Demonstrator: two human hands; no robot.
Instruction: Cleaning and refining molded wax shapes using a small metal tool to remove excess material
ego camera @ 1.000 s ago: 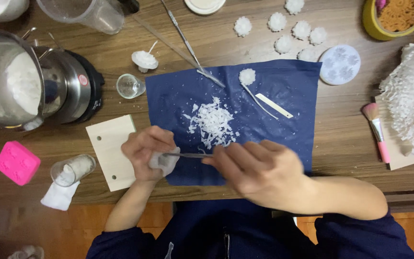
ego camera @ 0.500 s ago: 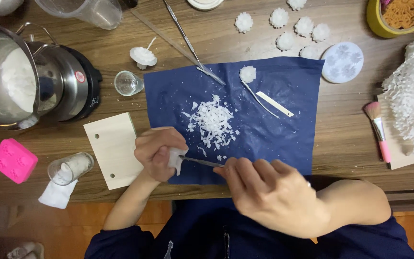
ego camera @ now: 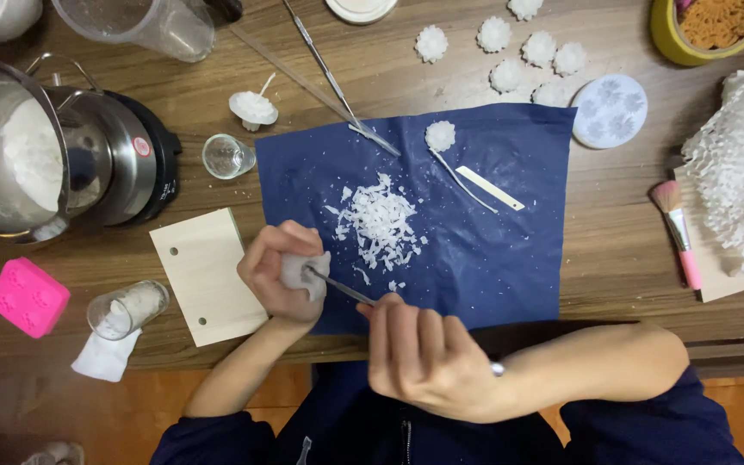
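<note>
My left hand [ego camera: 275,269] holds a small white wax flower [ego camera: 303,272] above the near left corner of a dark blue sheet [ego camera: 484,250]. My right hand [ego camera: 428,357] grips a thin metal tool [ego camera: 342,288] whose tip touches the wax flower. A heap of white wax shavings [ego camera: 381,222] lies on the sheet just beyond the hands. Another white flower piece [ego camera: 440,135] with a wick lies at the sheet's far edge, beside a flat white stick [ego camera: 492,188].
A steel melting pot [ego camera: 19,155] sits on a black hot plate at left. Nearby are a pale wooden board [ego camera: 204,275], a small glass [ego camera: 227,156], a glass of white wax [ego camera: 128,310], a pink mould [ego camera: 28,297], several white flowers [ego camera: 510,52], a round mould [ego camera: 610,109] and a pink brush [ego camera: 678,232].
Both hands have drifted slightly right and toward me. The tool tip has shifted on the white piece as my left hand turned it.
</note>
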